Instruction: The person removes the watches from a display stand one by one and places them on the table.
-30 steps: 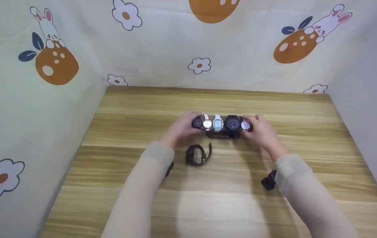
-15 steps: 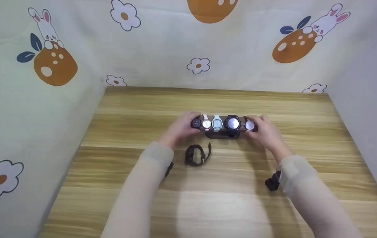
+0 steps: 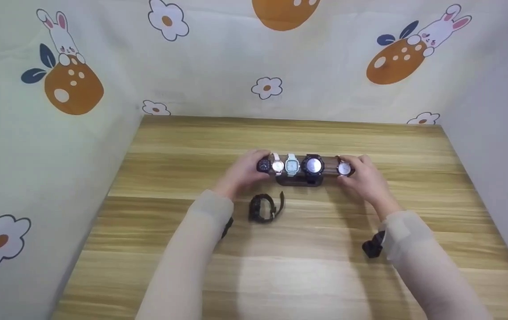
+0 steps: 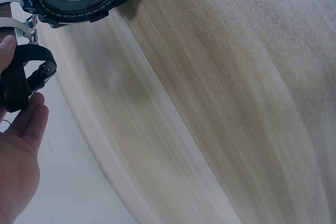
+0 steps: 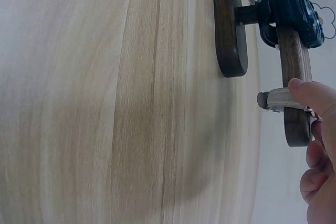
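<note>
A dark wooden watch stand (image 5: 295, 59) carries several watches along its raised bar. My left hand (image 3: 247, 171) pinches a small black watch (image 3: 264, 165) at the bar's left end; in the left wrist view its black strap (image 4: 34, 53) sits between thumb and fingers. At the right end, my right hand (image 3: 367, 180) pinches a round-faced watch (image 3: 344, 168) with a pale strap (image 5: 281, 99) around the bar. Between them sit a pink-strapped watch (image 3: 277, 166), a pale-blue square watch (image 3: 292, 165) and a large black watch (image 3: 313, 165).
Another black watch (image 3: 264, 209) lies on its side on the wooden table (image 3: 298, 275), in front of the stand base (image 3: 298, 181). Dark wrist-worn devices (image 3: 373, 245) show beside the sleeves. A patterned cloth wall (image 3: 218, 66) encloses the back and sides.
My right hand has moved right along the bar with the round-faced watch, widening the gap to the large black watch. The left hand stays at the left end.
</note>
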### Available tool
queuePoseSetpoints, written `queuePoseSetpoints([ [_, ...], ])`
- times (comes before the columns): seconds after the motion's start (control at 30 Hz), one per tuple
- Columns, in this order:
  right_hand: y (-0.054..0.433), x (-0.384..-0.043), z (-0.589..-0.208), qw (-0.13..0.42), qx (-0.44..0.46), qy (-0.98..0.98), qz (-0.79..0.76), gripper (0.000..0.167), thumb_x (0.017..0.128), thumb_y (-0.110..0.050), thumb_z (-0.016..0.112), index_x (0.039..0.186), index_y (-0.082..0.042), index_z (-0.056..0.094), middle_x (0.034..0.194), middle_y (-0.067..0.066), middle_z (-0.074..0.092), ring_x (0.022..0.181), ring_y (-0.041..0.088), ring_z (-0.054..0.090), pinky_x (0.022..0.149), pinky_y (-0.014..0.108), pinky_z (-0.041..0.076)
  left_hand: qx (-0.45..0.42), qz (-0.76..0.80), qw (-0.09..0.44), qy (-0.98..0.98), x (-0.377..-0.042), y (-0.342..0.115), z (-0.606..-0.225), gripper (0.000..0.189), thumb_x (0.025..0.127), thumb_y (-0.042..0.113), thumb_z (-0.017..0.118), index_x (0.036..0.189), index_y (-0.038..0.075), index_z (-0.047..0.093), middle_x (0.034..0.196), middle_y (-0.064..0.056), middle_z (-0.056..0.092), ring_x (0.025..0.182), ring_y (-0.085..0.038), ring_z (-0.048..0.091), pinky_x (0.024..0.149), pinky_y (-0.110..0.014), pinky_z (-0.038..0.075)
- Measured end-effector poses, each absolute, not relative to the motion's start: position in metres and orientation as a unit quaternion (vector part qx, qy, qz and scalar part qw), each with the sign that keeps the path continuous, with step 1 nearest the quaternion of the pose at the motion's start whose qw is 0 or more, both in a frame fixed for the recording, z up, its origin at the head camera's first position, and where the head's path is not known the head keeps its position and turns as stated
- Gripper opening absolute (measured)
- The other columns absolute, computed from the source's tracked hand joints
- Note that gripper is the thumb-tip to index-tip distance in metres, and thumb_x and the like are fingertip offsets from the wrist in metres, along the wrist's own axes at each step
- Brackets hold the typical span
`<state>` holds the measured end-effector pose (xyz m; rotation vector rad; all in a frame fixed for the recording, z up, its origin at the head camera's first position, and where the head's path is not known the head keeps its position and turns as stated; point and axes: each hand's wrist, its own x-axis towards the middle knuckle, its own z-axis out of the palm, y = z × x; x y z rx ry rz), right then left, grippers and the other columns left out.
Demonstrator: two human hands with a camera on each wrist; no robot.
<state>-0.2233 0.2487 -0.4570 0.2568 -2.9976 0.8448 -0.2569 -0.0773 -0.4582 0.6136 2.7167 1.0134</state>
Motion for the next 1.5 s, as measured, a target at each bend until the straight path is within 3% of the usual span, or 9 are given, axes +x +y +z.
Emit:
queuePoseSetpoints([
  [0.37,0.259,-0.221,-0.456,-0.002,0.068,-0.961,0.270,0.062,0.081,-0.017,0.071,0.136,-0.007,0.046,0.117,0.023,0.045,0.101,0.041,0.051,0.088,0.059,0.042,0.209,0.346,0.082,0.911,-0.256,-0.077,-0.458,0.066,0.077,0.015,0.076,0.135,0.008,0.047,0.134,-0.010,0.050,0.123,-0.024,0.044,0.108,-0.036,0.031],
  [0.67,0.266,-0.221,-0.459,0.019,0.073,-0.953,0.292,0.059,0.079,-0.015,0.073,0.132,-0.004,0.048,0.108,0.023,0.045,0.094,0.037,0.049,0.086,0.056,0.043,0.217,0.322,0.080,0.918,-0.259,-0.078,-0.457,0.066,0.077,0.011,0.075,0.136,0.006,0.046,0.138,-0.012,0.047,0.127,-0.025,0.042,0.110,-0.036,0.028],
  [1.17,0.267,-0.220,-0.466,0.050,0.089,-0.951,0.292,0.055,0.079,-0.013,0.072,0.128,-0.001,0.051,0.096,0.020,0.052,0.081,0.030,0.048,0.070,0.043,0.044,0.219,0.325,0.083,0.916,-0.259,-0.079,-0.456,0.065,0.077,0.013,0.076,0.135,0.007,0.047,0.137,-0.011,0.047,0.126,-0.025,0.042,0.109,-0.037,0.029],
  [1.5,0.269,-0.217,-0.473,0.103,0.125,-0.942,0.293,0.044,0.076,-0.002,0.068,0.115,0.014,0.053,0.101,0.029,0.057,0.090,0.039,0.053,0.083,0.052,0.044,0.223,0.318,0.083,0.918,-0.260,-0.077,-0.456,0.064,0.076,0.011,0.076,0.134,0.007,0.048,0.135,-0.011,0.049,0.124,-0.025,0.044,0.109,-0.037,0.030],
])
